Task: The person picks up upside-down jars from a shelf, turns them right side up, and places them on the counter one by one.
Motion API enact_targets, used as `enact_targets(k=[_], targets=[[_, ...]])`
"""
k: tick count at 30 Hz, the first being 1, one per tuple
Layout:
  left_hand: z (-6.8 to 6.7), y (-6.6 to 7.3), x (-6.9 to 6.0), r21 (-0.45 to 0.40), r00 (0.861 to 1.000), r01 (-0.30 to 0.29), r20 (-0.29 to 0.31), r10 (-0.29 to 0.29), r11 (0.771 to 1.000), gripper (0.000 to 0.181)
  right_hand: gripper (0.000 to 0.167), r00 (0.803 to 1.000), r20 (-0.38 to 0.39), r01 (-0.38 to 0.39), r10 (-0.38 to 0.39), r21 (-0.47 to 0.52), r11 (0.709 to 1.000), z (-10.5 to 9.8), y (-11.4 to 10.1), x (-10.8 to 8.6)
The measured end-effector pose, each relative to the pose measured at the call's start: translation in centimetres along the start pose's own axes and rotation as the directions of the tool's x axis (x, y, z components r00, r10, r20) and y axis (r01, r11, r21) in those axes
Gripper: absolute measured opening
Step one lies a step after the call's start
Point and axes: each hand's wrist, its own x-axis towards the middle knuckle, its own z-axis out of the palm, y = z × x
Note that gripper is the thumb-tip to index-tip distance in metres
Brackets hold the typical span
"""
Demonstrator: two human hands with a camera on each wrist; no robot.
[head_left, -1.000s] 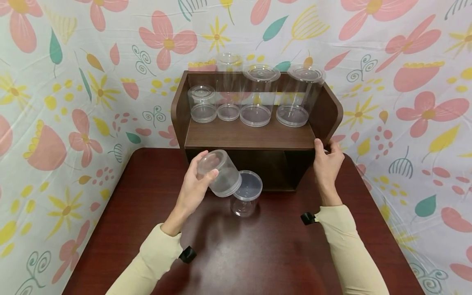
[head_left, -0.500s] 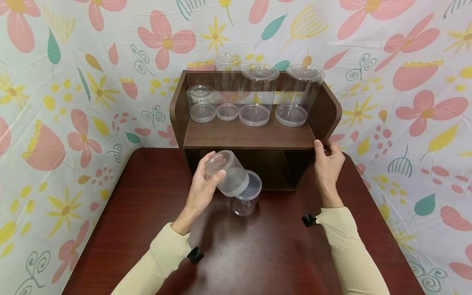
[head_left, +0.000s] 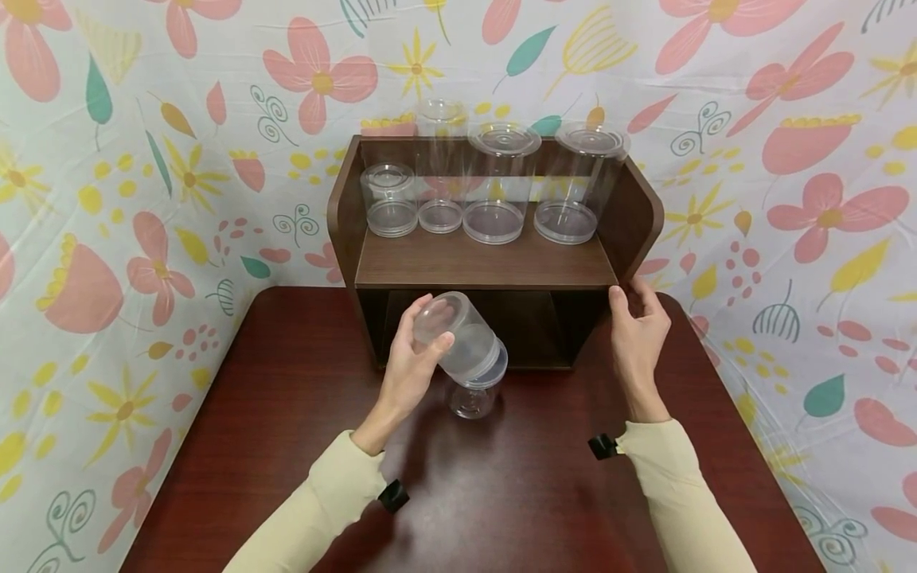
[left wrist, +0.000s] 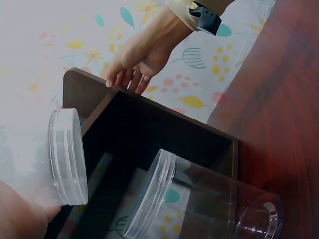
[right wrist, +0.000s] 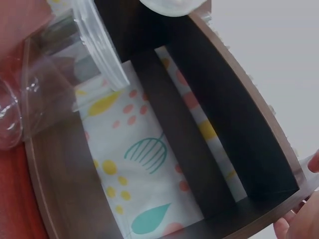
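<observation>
Near the shelf unit (head_left: pixel 487 264), the left hand (head_left: pixel 410 370) grips a tilted clear jar (head_left: pixel 460 338) above an upright jar (head_left: pixel 471 403) on the table (head_left: pixel 516 501). The right hand (head_left: pixel 640 342) touches the shelf unit's right edge; whether it pinches cannot be told.

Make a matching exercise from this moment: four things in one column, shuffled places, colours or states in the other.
Column one
1. Held jar
2. Jar nearest the held one
3. Right hand
4. Sleeves

Column two
A. Cream
B. Tilted, in the left hand
C. At the shelf unit's right edge
D. Upright on the table

Pairs: 1-B, 2-D, 3-C, 4-A
</observation>
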Motion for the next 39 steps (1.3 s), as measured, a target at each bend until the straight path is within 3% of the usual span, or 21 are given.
enact_targets(k=[5,11,17,20,25,28,32,35,39], targets=[[0.4,-0.2,0.0,-0.004,1.000,0.014,0.012,-0.014,1.000,0.070,0.042,0.999,0.007,-0.032,0.032,0.020,0.999,-0.3,0.5,-1.0],[1.0,-0.6,0.2,-0.041,0.999,0.034,0.006,-0.034,0.999,0.068,0.045,1.000,0.012,0.003,-0.003,0.019,1.000,-0.8,2.7,-2.1],[1.7,-1.3,0.3,-0.079,0.998,0.058,-0.028,-0.060,0.995,0.065,0.043,0.999,0.036,0.029,-0.029,0.012,1.000,-0.9,0.9,-4.0],[2.2,-1.4,0.4,-0.102,0.997,0.065,-0.043,-0.069,0.993,0.066,0.041,0.997,0.073,0.038,-0.039,0.017,0.999,-0.8,0.6,-4.9],[2.9,-1.7,0.4,-0.103,0.992,0.077,-0.089,-0.086,0.992,0.069,0.042,0.980,0.182,0.068,-0.081,0.075,0.995,-0.5,2.8,-5.7],[3.3,-1.8,0.3,-0.110,0.990,0.084,-0.107,-0.096,0.990,0.067,0.046,0.953,0.268,0.097,-0.143,0.177,0.979,-0.1,3.9,-6.4],[3.7,-2.2,0.1,-0.134,0.990,0.088,-0.102,-0.102,0.987,0.068,0.053,0.881,0.417,0.102,-0.223,0.293,0.951,0.4,4.3,-7.5],[3.9,-2.5,-0.2,-0.147,0.990,0.092,-0.091,-0.106,0.985,0.069,0.062,0.827,0.508,0.097,-0.240,0.291,0.952,0.8,4.2,-8.3],[4.3,-2.6,-0.4,-0.152,0.991,0.091,-0.079,-0.104,0.984,0.068,0.075,0.792,0.565,0.086,-0.231,0.270,0.959,1.2,4.1,-9.1]])
